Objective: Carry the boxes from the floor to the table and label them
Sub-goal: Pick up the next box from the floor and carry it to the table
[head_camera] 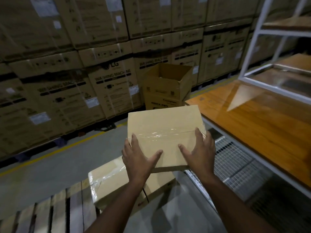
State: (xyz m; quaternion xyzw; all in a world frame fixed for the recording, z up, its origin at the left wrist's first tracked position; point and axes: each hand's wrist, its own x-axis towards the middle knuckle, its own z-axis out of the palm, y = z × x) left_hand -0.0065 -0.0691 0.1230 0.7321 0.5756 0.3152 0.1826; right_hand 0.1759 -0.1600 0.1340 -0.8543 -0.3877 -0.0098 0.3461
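Box (164, 130) between both spread hands

- Dim in here, a dull brownish cast over everything.
- Right of the fingers (198, 137) the glossy orange worktop (262, 125) throws back a pale wedge of glare from a light overhead.
- Clear tape just ahead of the fingers, across the held box (163, 125), catches a thin white shine.
- The stacked cartons (67, 73) far beyond the fingers look soft and smeared, their print hardly readable.
- The rack posts (257, 31) up to the right bow and lean, as wide lenses make them.
- Deep shadow sits under the worktop.
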